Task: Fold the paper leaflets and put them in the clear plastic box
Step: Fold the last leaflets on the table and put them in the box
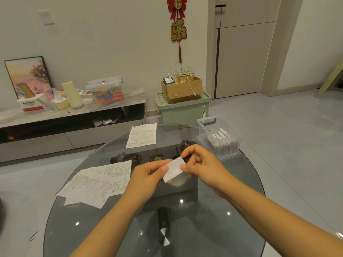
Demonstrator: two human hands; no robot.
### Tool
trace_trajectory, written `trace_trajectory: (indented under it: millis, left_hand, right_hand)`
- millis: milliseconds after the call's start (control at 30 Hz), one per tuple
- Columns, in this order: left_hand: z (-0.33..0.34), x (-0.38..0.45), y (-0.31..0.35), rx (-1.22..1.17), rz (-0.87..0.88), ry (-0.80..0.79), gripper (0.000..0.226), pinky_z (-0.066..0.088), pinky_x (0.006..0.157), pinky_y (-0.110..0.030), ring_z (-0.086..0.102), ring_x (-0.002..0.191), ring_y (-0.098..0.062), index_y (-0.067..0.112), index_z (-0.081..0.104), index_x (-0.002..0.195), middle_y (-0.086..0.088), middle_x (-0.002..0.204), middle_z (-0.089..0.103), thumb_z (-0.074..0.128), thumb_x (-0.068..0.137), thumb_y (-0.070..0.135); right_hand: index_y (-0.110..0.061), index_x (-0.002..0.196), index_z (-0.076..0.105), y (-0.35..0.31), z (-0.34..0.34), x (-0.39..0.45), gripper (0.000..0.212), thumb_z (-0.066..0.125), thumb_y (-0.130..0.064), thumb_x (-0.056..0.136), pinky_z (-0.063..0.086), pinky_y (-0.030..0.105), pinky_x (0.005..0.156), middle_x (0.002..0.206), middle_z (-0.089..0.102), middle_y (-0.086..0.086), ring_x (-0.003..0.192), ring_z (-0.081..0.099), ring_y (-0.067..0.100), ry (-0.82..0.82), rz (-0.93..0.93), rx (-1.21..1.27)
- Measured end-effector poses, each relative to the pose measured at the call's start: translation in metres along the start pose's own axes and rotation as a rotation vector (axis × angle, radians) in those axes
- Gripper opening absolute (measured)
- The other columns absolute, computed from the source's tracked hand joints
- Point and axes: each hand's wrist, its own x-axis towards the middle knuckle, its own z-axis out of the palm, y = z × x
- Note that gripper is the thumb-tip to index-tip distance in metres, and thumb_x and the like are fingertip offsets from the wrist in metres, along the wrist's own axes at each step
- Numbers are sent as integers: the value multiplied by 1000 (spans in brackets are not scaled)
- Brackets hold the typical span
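Observation:
A small folded white leaflet (174, 170) is held above the middle of the round glass table (241, 191). My left hand (148, 179) pinches its left edge and my right hand (201, 165) pinches its right edge. A loose pile of flat printed leaflets (94, 182) lies on the table's left side. One more flat leaflet (142, 135) lies at the far edge. The clear plastic box (219, 136) stands open at the table's far right, with several folded leaflets upright inside it.
Behind the table a low TV bench (74, 115) carries a lidded storage box, a cream bottle and cartons. A green bin (182, 109) with a cardboard box on top stands on the floor beyond the table. Grey tiled floor surrounds the table.

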Motion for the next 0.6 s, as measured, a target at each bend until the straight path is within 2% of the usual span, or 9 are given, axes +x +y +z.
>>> trace_trajectory:
  millis: [67,133,200,267,367,467,534,600]
  left_hand:
    - [4,5,4,-16,-31,1,24,43,55,-10,56,60,6,32,71,101,7,78,69,53,95,17]
    - [7,15,10,0,-53,-8,24,41,57,-11,58,65,0,29,72,102,4,80,68,52,95,17]
    - [9,25,16,-8,-60,-5,25,40,57,-11,58,65,0,26,74,100,5,76,68,52,94,14]
    - [11,37,24,-10,-74,-15,26,41,60,-14,59,64,-2,24,74,99,3,72,69,52,93,12]
    - [18,55,36,7,-89,-94,26,43,64,-19,59,60,-3,19,74,99,3,67,68,51,93,10]
    - [31,69,47,-27,-120,-144,27,41,59,-18,56,58,-4,17,72,100,2,65,66,48,94,9]
    - [38,78,55,-105,-135,-149,28,41,58,-20,56,59,-7,14,71,102,-1,69,68,46,93,8]
    - [47,89,62,-148,-128,-166,27,40,55,-20,55,57,-9,13,69,101,1,63,67,44,93,8]
  right_hand:
    - [-26,97,56,5,-3,1,20,64,-12,86,48,20,64,68,58,0,58,54,3,44,-76,-119]
    - [-30,101,56,12,-5,3,19,61,-18,89,47,17,67,83,59,-5,70,54,2,132,-253,-380]
    - [-26,108,61,20,-8,6,20,56,-17,90,47,18,73,100,57,-10,86,54,5,212,-482,-633]
    - [-18,106,65,26,-14,11,25,57,-13,83,46,19,79,106,59,-8,94,53,8,267,-636,-762]
    - [-13,98,70,30,-26,22,21,64,-13,78,43,21,82,98,65,-3,93,51,9,390,-730,-827]
    - [-11,90,73,27,-38,28,20,55,-18,85,45,23,69,83,67,-2,80,54,12,508,-766,-837]
    - [-12,89,74,24,-45,30,17,58,-16,83,45,23,64,77,66,-3,72,56,14,565,-769,-861]
    - [-13,88,74,25,-52,33,15,61,-14,82,45,23,62,74,65,-3,68,57,15,603,-750,-880]
